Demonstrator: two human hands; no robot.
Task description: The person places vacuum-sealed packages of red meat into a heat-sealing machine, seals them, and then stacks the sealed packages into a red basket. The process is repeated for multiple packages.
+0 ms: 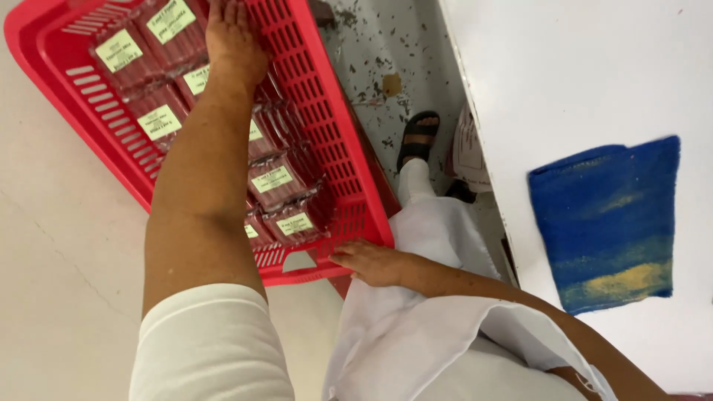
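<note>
A: Over the pale counter at left sits the red slotted plastic basket [327,141], tilted across the frame; its near corner overhangs the counter edge above the speckled floor [386,44].

B: Contents?

A: Clear-wrapped packets of dark red sticks [278,182], each with a pale yellow label; they lie flat in rows along the basket bottom, packed close to one another and up against the right wall.

B: Left hand?

A: Left hand [234,37] reaches deep into the basket, palm down, fingers spread flat on the packets at the far end; pressing rather than clasping, nothing closed in it; the forearm crosses over the middle rows and hides several packets.

B: Right hand?

A: Right hand [371,261] is at the near rim by the handle cut-out; fingertips curl onto the rim's edge, a light hold on the basket; the thumb is hidden, so how firm I cannot tell.

B: Room around it?

A: Bare counter to the left of the basket; to the right a narrow floor gap, holding a sandalled foot [418,137] and white clothing [438,245]; beyond the gap a white table [579,74] with a blue and yellow cloth [605,223] lying flat, well apart from the basket.
</note>
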